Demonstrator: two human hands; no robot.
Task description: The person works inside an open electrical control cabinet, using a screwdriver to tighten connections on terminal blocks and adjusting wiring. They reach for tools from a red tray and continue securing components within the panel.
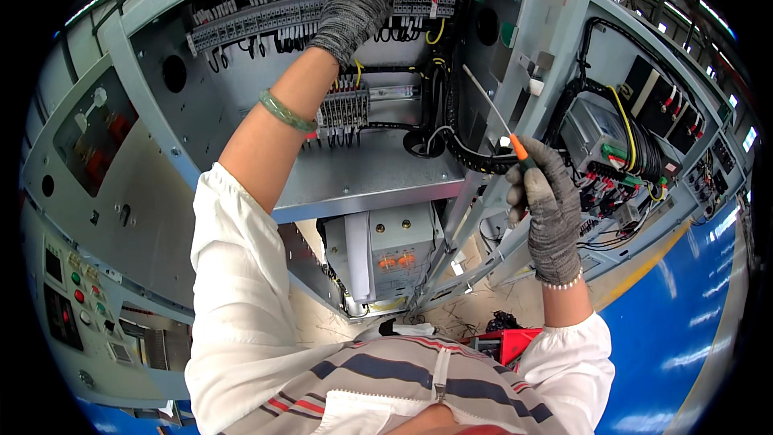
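**A screwdriver in one glove, a row of blocks by the other**

The screwdriver [518, 147] has a smooth orange and black handle and a long, thin, straight metal rod. The right grip [551, 205], at 3 o'clock, wears a fuzzy grey knitted glove. Its fingers are curled and pinch the handle. The handle comes out of this grip at 11 o'clock, and the rod points the same way, with its tip well apart from the blocks.

The left grip [354, 12] is up at 12 o'clock, in a stripy grey knitted glove. It is in front of a long row of small grey blocks [266, 26], with black wires and white tags. Its fingertips are hidden in the dark, so I cannot tell if they are spread or pinching. The screwdriver's tip is at 4 o'clock from this grip.

A hard, round green bangle [286, 111] sits on the left arm. At 6 o'clock from the left grip is a shorter set of blocks [344, 111], above a flat, shiny metal shelf [378, 165]. Bendy black cables [452, 133] run down near 2 o'clock.
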